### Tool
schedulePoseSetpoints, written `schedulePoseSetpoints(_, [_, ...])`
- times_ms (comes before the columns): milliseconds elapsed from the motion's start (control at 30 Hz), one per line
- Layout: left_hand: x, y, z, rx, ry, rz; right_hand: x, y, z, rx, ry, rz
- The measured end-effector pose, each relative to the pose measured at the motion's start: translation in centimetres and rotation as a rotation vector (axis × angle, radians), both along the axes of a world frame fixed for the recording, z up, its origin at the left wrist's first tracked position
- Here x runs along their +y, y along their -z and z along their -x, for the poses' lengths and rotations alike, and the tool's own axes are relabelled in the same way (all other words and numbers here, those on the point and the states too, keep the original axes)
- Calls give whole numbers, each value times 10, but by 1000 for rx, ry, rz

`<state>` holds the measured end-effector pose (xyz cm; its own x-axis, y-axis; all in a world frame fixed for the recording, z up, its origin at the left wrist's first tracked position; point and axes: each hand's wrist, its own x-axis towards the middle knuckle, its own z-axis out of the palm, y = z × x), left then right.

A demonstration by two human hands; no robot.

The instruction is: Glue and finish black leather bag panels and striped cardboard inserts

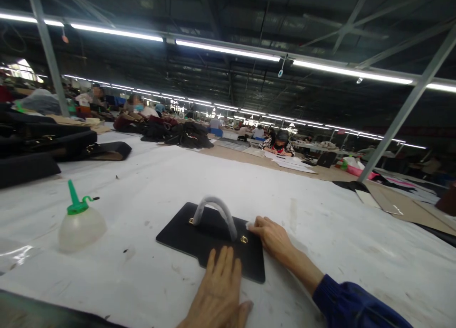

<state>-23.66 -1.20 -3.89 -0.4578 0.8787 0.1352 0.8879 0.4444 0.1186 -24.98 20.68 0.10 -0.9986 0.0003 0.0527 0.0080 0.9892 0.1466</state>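
A flat black leather panel [213, 245] with a wrapped grey arched handle [216, 213] is lying on the white table [320, 233]. The left hand [219, 290] is pressing it flat, fingers spread; the right hand [272, 238] is pinching its far edge. The nearby green-capped glue bottle [80, 226] could smear the panel if it tipped.

- Bare white table [320, 209] lies open right of and behind the black panel [199, 238].
- Left of the panel, a glue bottle [81, 223] stands well apart, with clear cloth between.
- The wrapped handle [217, 211] arches up over the panel's middle.
- Black bags [46, 147] crowd the far left.
- Card sheets [402, 202] cover the far right.
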Motion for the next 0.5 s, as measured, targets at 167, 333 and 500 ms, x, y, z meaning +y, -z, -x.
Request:
schedulePoseSetpoints(167, [-1, 9, 3, 68, -1, -38, 3, -2, 7, 23, 97, -22])
schedulePoseSetpoints(333, [-2, 18, 9, 131, 38, -73, 33, -10, 2, 65, 336, -11])
schedulePoseSetpoints(500, [-1, 26, 12, 319, 69, -157, 80, -17, -33, 173, 613, 101])
